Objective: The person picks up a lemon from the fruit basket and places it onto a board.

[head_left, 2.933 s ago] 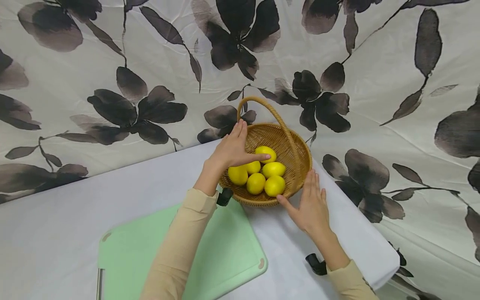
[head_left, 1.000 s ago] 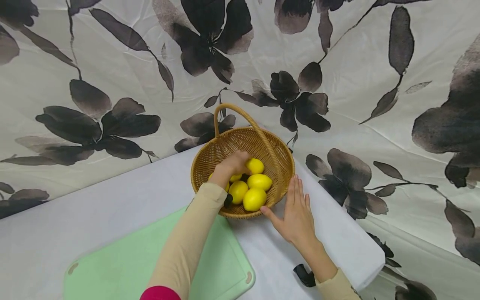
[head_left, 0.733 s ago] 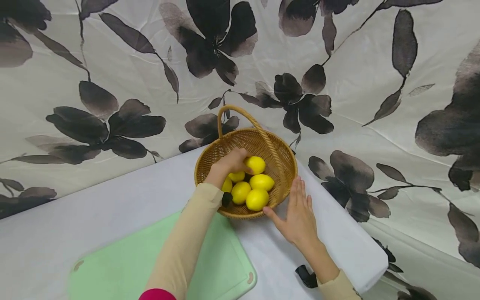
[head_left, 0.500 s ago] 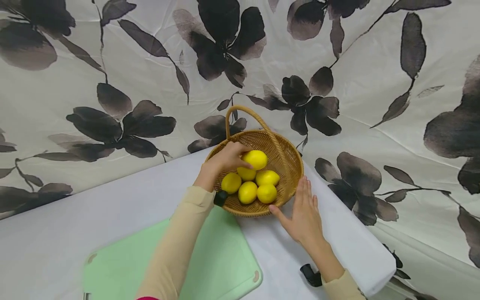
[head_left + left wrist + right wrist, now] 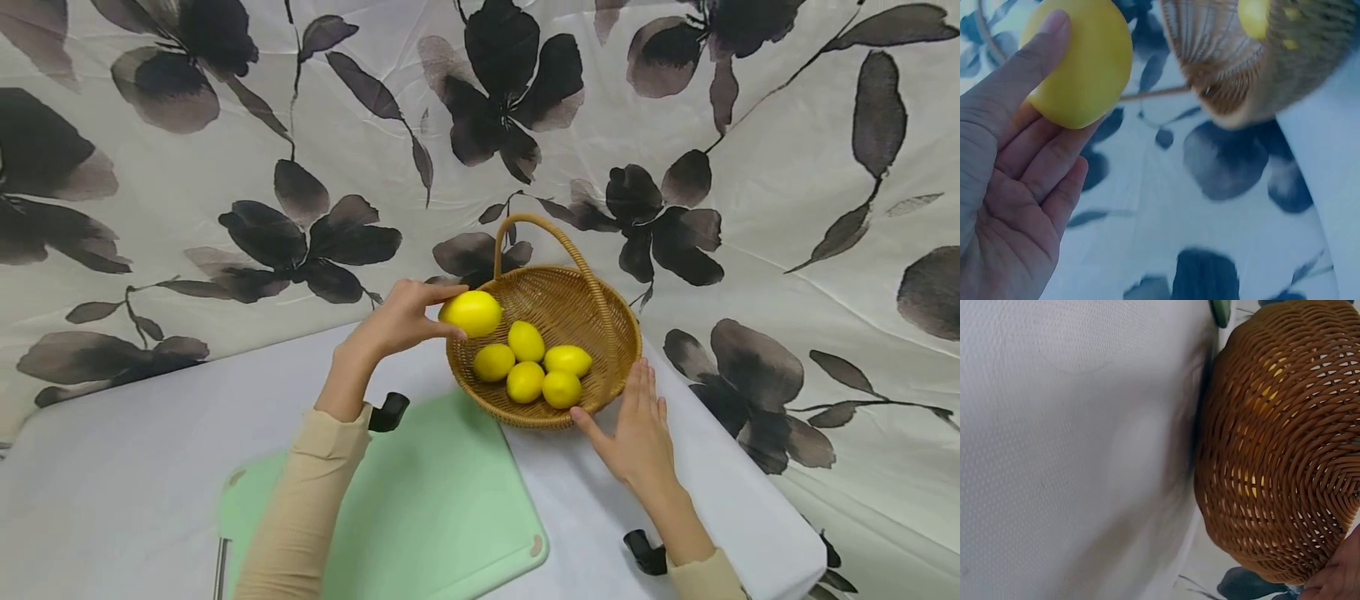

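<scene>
My left hand pinches a yellow lemon between thumb and fingers, raised at the left rim of the wicker basket. In the left wrist view the thumb lies across the near side of that lemon, with fingers behind it. Several more lemons lie together in the bottom of the basket, whose arched handle stands up. My right hand rests with straight fingers against the basket's right front side. In the right wrist view, part of that hand shows at the woven wall.
A light green cutting board lies on the white-covered table, its far corner close to the basket. Behind the table hangs a white cloth with dark flowers. The table's right edge runs just past the right hand.
The left hand went from the basket's rim into the basket, took hold of a lemon and lifted it up and to the left. The right hand has stayed against the basket's side.
</scene>
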`<state>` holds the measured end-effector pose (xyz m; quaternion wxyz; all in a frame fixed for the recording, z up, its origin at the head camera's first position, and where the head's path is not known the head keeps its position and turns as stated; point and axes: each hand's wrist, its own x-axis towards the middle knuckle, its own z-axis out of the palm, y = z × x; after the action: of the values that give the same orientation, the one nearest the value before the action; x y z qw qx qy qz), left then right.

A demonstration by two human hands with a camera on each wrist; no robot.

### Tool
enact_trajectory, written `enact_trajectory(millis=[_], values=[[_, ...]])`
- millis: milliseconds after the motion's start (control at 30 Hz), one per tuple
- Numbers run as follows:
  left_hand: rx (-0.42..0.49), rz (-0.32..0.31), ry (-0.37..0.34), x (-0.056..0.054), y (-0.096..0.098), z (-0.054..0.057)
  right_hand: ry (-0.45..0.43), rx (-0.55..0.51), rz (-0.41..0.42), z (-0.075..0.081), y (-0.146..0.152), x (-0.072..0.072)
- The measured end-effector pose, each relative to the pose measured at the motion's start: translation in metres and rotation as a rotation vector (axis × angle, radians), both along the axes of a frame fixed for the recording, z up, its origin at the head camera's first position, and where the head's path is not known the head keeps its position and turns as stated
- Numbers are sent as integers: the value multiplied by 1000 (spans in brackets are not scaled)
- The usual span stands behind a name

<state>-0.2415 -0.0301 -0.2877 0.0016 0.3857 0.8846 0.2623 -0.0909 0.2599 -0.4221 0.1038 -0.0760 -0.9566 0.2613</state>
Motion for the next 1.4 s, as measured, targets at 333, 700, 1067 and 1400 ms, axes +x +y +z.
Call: enact_trajectory(millis=[333,700,1067,1400], values=[[49,133,38,63,-88,-11,-1,-6,24,6,-4,3],[-2,261,-12,131,-160,-65,7,24,22,11,-3,12],[-33,366,-94,163,-200,-102,-13,44,43,10,-10,13],[-8,412,-113,174,-214,-124,-5,58,43,13,-11,11]])
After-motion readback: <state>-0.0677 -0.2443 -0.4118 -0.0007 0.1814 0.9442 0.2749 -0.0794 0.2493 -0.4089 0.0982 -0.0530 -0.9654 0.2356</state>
